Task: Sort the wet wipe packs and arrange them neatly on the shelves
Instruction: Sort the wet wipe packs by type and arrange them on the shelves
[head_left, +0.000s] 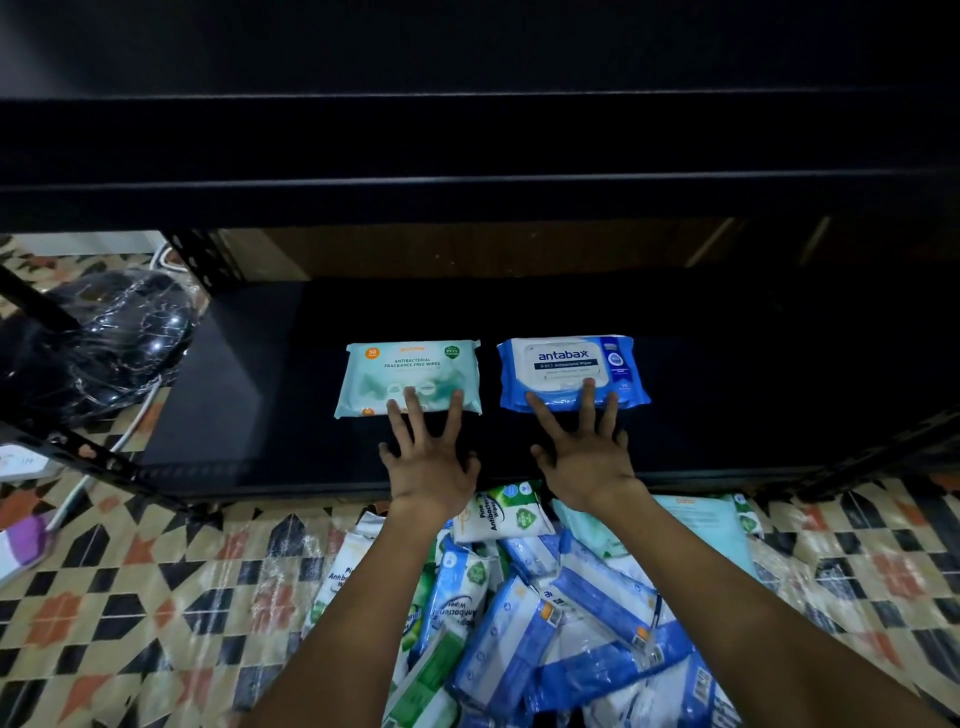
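Two wet wipe packs lie flat side by side on the black bottom shelf (249, 395). The pale teal pack (408, 371) is on the left and the blue and white antabax pack (571, 366) is on the right. My left hand (428, 457) is spread flat, and its straight fingertips touch the teal pack's near edge. My right hand (584, 449) is spread the same way, with its fingertips on the blue pack's near edge. A pile of several mixed packs (524, 613), blue, green and white, lies on the floor under my forearms.
A black upper shelf (467, 197) overhangs the bottom shelf, with little height between them. Shelf posts stand at left (192, 249) and at right (893, 447). A black plastic-wrapped object (98, 338) and a white cable (130, 431) lie on the patterned floor to the left.
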